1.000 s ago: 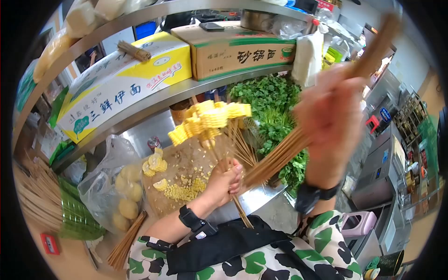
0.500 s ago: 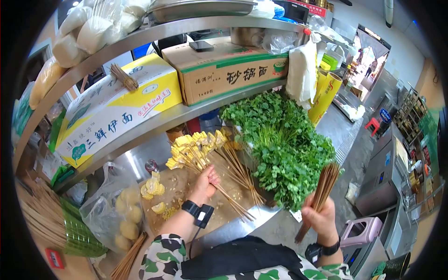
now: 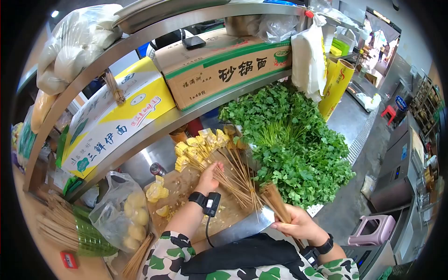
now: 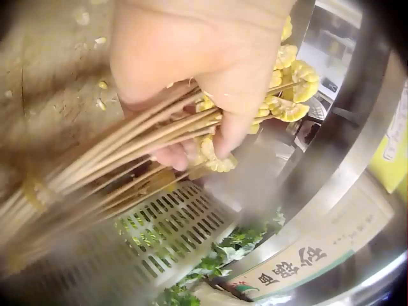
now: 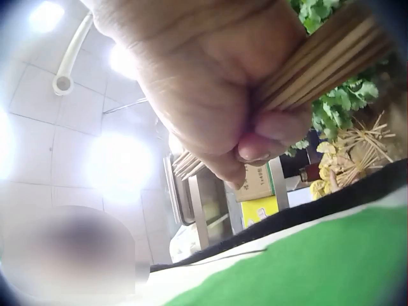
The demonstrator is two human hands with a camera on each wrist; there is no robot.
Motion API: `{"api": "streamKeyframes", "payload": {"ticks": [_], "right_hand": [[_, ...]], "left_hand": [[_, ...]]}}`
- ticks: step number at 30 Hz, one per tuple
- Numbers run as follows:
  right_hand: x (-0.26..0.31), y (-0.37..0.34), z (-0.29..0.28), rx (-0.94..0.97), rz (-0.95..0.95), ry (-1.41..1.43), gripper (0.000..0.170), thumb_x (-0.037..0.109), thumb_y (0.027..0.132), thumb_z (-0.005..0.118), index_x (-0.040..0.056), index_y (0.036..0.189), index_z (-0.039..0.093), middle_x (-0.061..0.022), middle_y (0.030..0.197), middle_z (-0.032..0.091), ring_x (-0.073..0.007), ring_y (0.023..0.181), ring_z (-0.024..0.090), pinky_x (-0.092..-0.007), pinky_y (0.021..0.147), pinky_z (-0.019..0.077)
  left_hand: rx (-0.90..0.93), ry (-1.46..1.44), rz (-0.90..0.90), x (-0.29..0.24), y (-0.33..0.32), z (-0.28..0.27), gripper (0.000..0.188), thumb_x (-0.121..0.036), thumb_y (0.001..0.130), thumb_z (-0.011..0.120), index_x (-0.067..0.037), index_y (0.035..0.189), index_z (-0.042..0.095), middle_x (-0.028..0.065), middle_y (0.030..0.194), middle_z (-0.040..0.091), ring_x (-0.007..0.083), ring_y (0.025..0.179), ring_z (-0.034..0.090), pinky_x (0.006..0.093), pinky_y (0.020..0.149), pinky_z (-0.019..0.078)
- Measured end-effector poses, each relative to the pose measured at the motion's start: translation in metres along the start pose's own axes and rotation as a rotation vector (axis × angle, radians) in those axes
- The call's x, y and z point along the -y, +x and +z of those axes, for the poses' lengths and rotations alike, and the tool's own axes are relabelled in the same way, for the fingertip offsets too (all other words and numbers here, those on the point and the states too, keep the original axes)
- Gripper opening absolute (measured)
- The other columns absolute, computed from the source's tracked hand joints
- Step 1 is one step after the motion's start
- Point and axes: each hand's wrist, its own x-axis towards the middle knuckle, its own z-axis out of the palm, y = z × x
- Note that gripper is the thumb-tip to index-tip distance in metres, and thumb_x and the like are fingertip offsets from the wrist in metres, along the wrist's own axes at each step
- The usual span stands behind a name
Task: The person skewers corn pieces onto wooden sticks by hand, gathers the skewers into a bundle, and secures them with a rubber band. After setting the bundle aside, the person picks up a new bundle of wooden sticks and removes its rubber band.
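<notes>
My left hand is among the skewers over the cutting board, its fingers curled round some of them; corn pieces sit on their far ends. In the left wrist view the thumb and fingers of that hand pinch several sticks close to the corn. A thick bundle of bare sticks is gripped by my right hand, near the board's right side. The right wrist view shows the hand wrapped round this bundle.
Leafy greens fill the area right of the skewers. Left of the board are corn chunks and a plastic bag of round yellow items. Two cartons, one brown and one yellow-white, stand on the shelf behind.
My right hand has come down and then inward to the left with the bare bundle, now tilted toward the board. My left hand went from holding the corn skewers raised to low over the board.
</notes>
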Motion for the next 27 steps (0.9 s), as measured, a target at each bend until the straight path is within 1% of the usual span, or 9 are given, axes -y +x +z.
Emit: {"api": "streamKeyframes", "payload": {"ticks": [3,5,11,12,14,16,21,25,27], "right_hand": [[-0.012,0.012,-0.006,0.100,-0.116,-0.127,0.024,0.012,0.082,0.067,0.0066,0.102,0.054,0.0026,0.068,0.053,-0.0040,0.051,0.049,-0.0202,0.044,0.0388],[-0.005,0.009,-0.012,0.094,-0.015,-0.006,0.024,0.012,0.083,0.066,0.0072,0.102,0.053,0.0025,0.068,0.053,-0.0041,0.052,0.049,-0.0197,0.044,0.0385],[0.003,0.002,-0.021,0.038,0.029,0.184,0.018,0.008,0.083,0.065,0.0060,0.090,0.048,0.0029,0.064,0.050,-0.0036,0.046,0.046,-0.0183,0.040,0.0359],[0.007,0.004,-0.019,0.032,0.034,0.181,0.019,0.009,0.083,0.065,0.0069,0.088,0.047,0.0036,0.063,0.048,-0.0034,0.045,0.045,-0.0186,0.039,0.0352],[0.015,0.009,-0.019,-0.061,-0.042,0.159,0.020,0.012,0.083,0.066,0.0075,0.088,0.047,0.0040,0.063,0.047,-0.0039,0.046,0.045,-0.0192,0.040,0.0357],[0.033,0.014,-0.022,-0.297,-0.267,0.086,0.020,0.013,0.083,0.065,0.0074,0.087,0.047,0.0032,0.063,0.049,-0.0044,0.045,0.045,-0.0192,0.039,0.0348],[0.110,0.019,-0.006,-0.435,-0.843,0.475,0.013,0.019,0.093,0.053,0.0086,0.088,0.045,0.0027,0.059,0.038,-0.0054,0.039,0.034,-0.0194,0.036,0.0270],[0.125,0.055,0.024,-0.432,-0.902,0.551,0.016,0.021,0.093,0.052,0.0100,0.085,0.045,0.0033,0.058,0.035,-0.0050,0.040,0.034,-0.0196,0.037,0.0258],[0.123,0.072,0.047,-0.431,-0.870,0.592,0.017,0.022,0.093,0.053,0.0105,0.084,0.044,0.0032,0.058,0.036,-0.0049,0.041,0.034,-0.0196,0.038,0.0261]], "left_hand": [[-0.126,0.110,0.010,0.003,-0.004,0.001,0.015,-0.016,0.086,0.062,-0.003,0.091,0.058,0.0067,0.084,0.062,0.0182,0.075,0.060,0.0312,0.071,0.0487],[-0.148,0.211,-0.020,0.004,0.000,-0.012,0.017,-0.018,0.085,0.063,-0.004,0.093,0.058,0.0056,0.084,0.061,0.0181,0.076,0.059,0.0333,0.071,0.0487],[-0.202,0.323,-0.248,-0.011,-0.044,-0.027,0.040,-0.023,0.080,0.067,-0.006,0.113,0.052,0.0106,0.116,0.048,0.0239,0.107,0.048,0.0417,0.085,0.0454],[-0.131,0.345,-0.274,-0.017,-0.052,-0.039,0.044,-0.022,0.082,0.065,-0.005,0.119,0.047,0.0102,0.127,0.038,0.0266,0.117,0.040,0.0429,0.090,0.0427],[0.063,0.459,-0.101,-0.022,-0.088,-0.046,0.035,-0.022,0.085,0.061,-0.005,0.112,0.049,0.0104,0.123,0.045,0.0270,0.113,0.046,0.0496,0.092,0.0415],[-0.055,0.400,-0.185,-0.031,-0.112,-0.034,0.033,-0.021,0.088,0.057,-0.005,0.116,0.049,0.0110,0.128,0.046,0.0265,0.116,0.046,0.0470,0.096,0.0392],[0.437,0.662,-0.098,-0.059,-0.201,0.019,0.043,-0.020,0.091,0.052,-0.005,0.129,0.041,0.0096,0.131,0.047,0.0227,0.122,0.043,0.0390,0.101,0.0342],[0.835,0.944,0.087,-0.061,-0.238,0.048,0.048,-0.020,0.091,0.054,-0.005,0.133,0.038,0.0108,0.133,0.046,0.0210,0.127,0.039,0.0347,0.103,0.0321],[0.897,1.244,0.390,-0.051,-0.248,0.052,0.048,-0.018,0.091,0.055,-0.002,0.132,0.036,0.0120,0.122,0.052,0.0178,0.114,0.049,0.0336,0.094,0.0412]]}}
